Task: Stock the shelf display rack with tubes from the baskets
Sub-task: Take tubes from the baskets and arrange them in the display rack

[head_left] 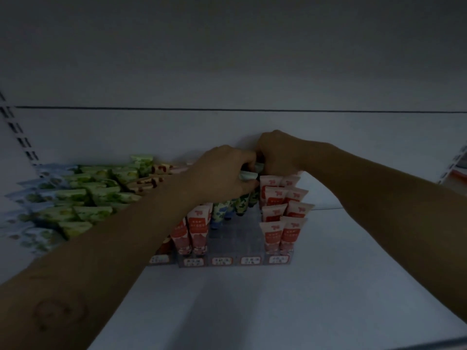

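A clear tiered display rack (pixel 235 238) stands on the white shelf, with red tubes (pixel 280 218) in its right column and red tubes (pixel 194 231) at its left. Green and blue patterned tubes (pixel 227 207) fill the back of the middle columns; the front middle slots hold nothing. My left hand (pixel 222 173) grips several pale green tubes (pixel 249 175) above the rack's back rows. My right hand (pixel 278 154) meets it there, fingers curled around the same tubes. The scene is dim.
A loose pile of green tubes (pixel 83 198), with blue ones at its left edge and a few brown ones behind, lies on the shelf left of the rack. The shelf's back panel (pixel 151 132) stands just behind my hands. Slotted uprights (pixel 22 140) flank the shelf.
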The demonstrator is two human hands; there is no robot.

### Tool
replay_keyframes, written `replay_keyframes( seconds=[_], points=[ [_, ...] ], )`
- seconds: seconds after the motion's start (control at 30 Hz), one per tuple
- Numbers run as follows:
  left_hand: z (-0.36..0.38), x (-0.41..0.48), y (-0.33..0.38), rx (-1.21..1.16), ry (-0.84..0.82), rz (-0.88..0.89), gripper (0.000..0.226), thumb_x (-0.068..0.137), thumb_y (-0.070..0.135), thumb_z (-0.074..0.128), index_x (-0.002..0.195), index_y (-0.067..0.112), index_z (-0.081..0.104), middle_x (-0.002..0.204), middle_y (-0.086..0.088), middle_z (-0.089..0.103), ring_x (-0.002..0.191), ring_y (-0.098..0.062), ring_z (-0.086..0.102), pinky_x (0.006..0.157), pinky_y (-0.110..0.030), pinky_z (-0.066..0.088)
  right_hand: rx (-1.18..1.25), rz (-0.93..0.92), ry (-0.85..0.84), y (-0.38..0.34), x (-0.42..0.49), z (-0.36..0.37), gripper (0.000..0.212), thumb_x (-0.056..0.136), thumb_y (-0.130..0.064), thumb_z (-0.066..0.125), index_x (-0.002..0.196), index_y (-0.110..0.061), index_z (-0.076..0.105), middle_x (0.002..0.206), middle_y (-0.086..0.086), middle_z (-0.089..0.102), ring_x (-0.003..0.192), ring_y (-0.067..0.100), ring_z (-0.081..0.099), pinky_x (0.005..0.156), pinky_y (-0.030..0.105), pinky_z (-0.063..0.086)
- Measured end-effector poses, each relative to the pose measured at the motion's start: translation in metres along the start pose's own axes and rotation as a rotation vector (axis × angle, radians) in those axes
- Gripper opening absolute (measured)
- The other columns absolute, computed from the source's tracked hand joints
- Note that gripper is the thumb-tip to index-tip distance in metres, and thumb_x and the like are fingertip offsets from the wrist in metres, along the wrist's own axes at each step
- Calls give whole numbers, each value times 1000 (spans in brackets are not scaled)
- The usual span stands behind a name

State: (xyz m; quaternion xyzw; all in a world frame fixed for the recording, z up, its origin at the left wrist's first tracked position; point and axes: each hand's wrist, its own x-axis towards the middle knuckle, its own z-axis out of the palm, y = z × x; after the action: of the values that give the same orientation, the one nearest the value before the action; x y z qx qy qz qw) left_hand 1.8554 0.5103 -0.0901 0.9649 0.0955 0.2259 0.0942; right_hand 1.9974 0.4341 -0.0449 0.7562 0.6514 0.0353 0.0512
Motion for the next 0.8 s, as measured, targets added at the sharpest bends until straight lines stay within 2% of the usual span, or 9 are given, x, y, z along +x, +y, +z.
replay_keyframes(
  seconds=[0.07, 0.13, 0.23, 0.3, 0.37, 0.47, 0.57, 0.7, 0.8],
  points=[
    [-1, -1, 2, 11, -37, -23, 19, 84, 34, 68, 82, 24, 52, 76, 3, 58, 68, -15, 55, 57, -27, 40, -8, 19, -30, -2, -1, -2, 40, 90, -14, 55, 53, -17, 41, 57, -3, 44, 52, 9, 40, 50, 18, 33],
    [-3, -2, 3, 51, -85, -37, 20, 87, 37, 65, 90, 20, 55, 83, 2, 59, 74, -16, 55, 60, -28, 41, -7, 44, -76, -5, 1, -3, 35, 89, -15, 58, 56, -17, 44, 61, -2, 48, 58, 14, 48, 55, 22, 40],
    [-14, -13, 6, 104, -106, -15, 34, 90, 42, 56, 110, 15, 62, 106, -4, 62, 93, -22, 60, 76, -34, 49, 16, 59, -154, -6, -1, -14, 10, 85, -17, 63, 79, -9, 61, 80, 4, 61, 80, 22, 59, 73, 28, 48],
    [-24, -25, 9, 144, -88, -17, 51, 89, 47, 47, 127, 15, 58, 129, -6, 56, 108, -23, 57, 90, -34, 47, 144, 74, -139, -1, -11, -29, 25, 82, -13, 69, 106, -7, 69, 107, 5, 67, 98, 22, 61, 89, 31, 49],
    [-33, -38, 12, 224, -85, -43, 60, 89, 52, 43, 136, 16, 49, 141, -5, 48, 119, -24, 51, 102, -35, 39, 245, 67, -55, -1, -32, -47, 46, 82, -12, 70, 127, -12, 60, 128, 3, 60, 116, 18, 56, 102, 28, 41],
    [-44, -59, 24, 293, -116, -57, 58, 94, 51, 46, 144, 24, 38, 149, 1, 38, 131, -20, 38, 113, -35, 24, 301, 56, 11, -13, -75, -58, 59, 85, -24, 70, 139, -17, 47, 141, 1, 50, 125, 13, 48, 98, 13, 30],
    [-52, -90, 47, 303, -116, -77, 59, 94, 52, 47, 145, 27, 35, 151, 3, 36, 136, -19, 33, 112, -33, 23, 355, 91, 67, -33, -123, -49, 67, 83, -36, 71, 142, -26, 42, 144, -4, 45, 129, 10, 43, 96, 11, 26],
    [-49, -140, 77, 316, -74, -66, 52, 89, 53, 52, 133, 25, 50, 132, 0, 54, 120, -25, 48, 96, -38, 38, 371, 106, 153, -72, -178, -32, 67, 81, -41, 72, 141, -31, 43, 145, -5, 45, 129, 14, 44, 93, 14, 32],
    [-36, -176, 95, 375, -106, -80, 53, 92, 56, 46, 135, 26, 47, 135, 4, 50, 123, -22, 44, 99, -39, 33, 332, 65, 208, -106, -214, -12, 67, 79, -42, 73, 139, -29, 46, 141, -7, 50, 126, 13, 47, 102, 22, 37]
  ],
)
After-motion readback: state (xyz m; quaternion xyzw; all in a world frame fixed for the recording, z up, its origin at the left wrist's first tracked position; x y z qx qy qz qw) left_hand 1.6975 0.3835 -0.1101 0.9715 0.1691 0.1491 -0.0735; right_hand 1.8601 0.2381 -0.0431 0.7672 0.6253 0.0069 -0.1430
